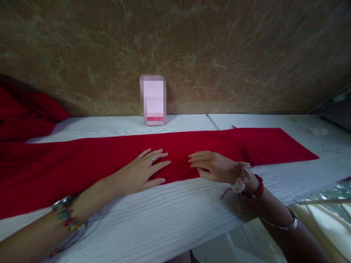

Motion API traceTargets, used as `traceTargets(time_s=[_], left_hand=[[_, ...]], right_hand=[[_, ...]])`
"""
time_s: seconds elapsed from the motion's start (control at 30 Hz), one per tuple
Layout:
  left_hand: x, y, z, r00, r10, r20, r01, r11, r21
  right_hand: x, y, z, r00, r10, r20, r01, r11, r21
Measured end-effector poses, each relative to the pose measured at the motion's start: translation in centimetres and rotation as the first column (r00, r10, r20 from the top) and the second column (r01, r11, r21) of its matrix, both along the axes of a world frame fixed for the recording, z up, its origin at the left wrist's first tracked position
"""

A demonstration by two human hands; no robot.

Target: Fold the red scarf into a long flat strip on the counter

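A long strip of red fabric [90,157] lies flat along the white wood-grain table, running from the left side to a slanted end at the right. My left hand [145,170] rests on it palm down with its fingers spread and a ring on one finger. To its right, my right hand [212,166] is over the lower edge of the fabric, fingers stretched out and pointing left, slightly bent. A gap of bare red fabric separates the two hands. Neither hand holds anything that I can see.
A phone [154,100], its screen blurred, leans upright against the brown marbled wall [219,65] behind the fabric. More red cloth [24,113] is bunched at the far left. The white table [153,219] has a seam behind the strip. Clear plastic [337,191] shows at the right edge.
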State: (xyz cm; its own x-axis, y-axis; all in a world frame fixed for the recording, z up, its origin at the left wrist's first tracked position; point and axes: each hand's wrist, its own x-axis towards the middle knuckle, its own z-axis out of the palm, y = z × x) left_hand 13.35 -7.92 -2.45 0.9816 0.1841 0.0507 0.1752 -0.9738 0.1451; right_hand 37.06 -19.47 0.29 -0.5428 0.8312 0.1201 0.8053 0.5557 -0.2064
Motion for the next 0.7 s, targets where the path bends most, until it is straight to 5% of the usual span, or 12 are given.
traceTargets(time_s=[0.17, 0.37, 0.53, 0.7], left_hand=[[-0.1, 0.0, 0.2, 1.000, -0.011, -0.005, 0.011, 1.000, -0.007], [-0.2, -0.1, 0.6, 0.994, -0.094, -0.053, 0.091, 0.995, -0.048], [-0.4, 0.3, 0.6, 0.988, -0.126, -0.091, 0.121, 0.991, -0.063], [-0.8, 0.3, 1.2, 0.983, -0.129, -0.131, 0.117, 0.989, -0.096]], right_hand=[[-0.1, -0.1, 0.4, 0.999, -0.045, -0.010, 0.045, 0.999, -0.027], [0.4, -0.7, 1.5, 0.986, -0.070, -0.154, 0.036, 0.977, -0.211], [0.5, -1.0, 1.5, 0.995, -0.045, -0.093, 0.009, 0.933, -0.359], [0.5, -0.8, 1.6, 0.990, -0.059, -0.126, 0.012, 0.938, -0.346]])
